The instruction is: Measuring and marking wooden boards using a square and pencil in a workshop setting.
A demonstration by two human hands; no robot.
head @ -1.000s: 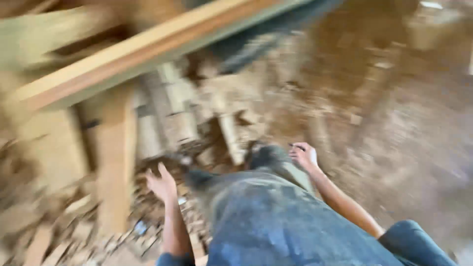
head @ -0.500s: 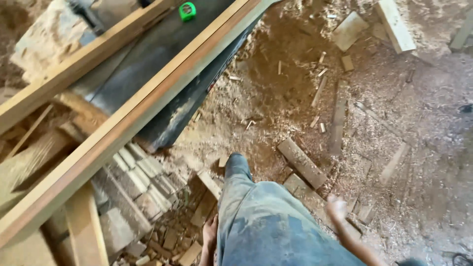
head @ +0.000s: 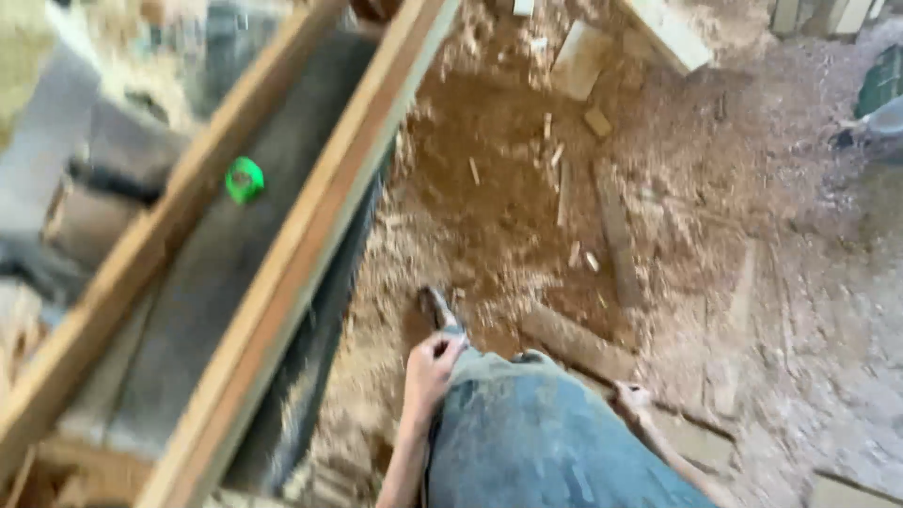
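Note:
My left hand (head: 428, 372) hangs beside my thigh with the fingers curled in and nothing in it. My right hand (head: 632, 397) shows only partly behind my blue-jeaned leg (head: 531, 437); it is small and blurred, so I cannot tell its fingers. My shoe (head: 440, 310) is set forward on the sawdust-covered floor (head: 527, 216). To my left runs a long wooden frame (head: 310, 235) of two pale rails with a dark surface between them. A small green round object (head: 245, 179) lies on that surface, out of reach of both hands.
Wood offcuts lie scattered in the sawdust: a long strip (head: 616, 240), a block (head: 574, 343) near my foot, pale boards (head: 673, 33) at the top. A dark green and grey object (head: 879, 103) sits at the right edge. Blurred grey shapes lie beyond the frame at left.
The view has swung along the frame and floor as I walk. My leg has stepped forward. My left hand went from spread fingers to curled beside the thigh.

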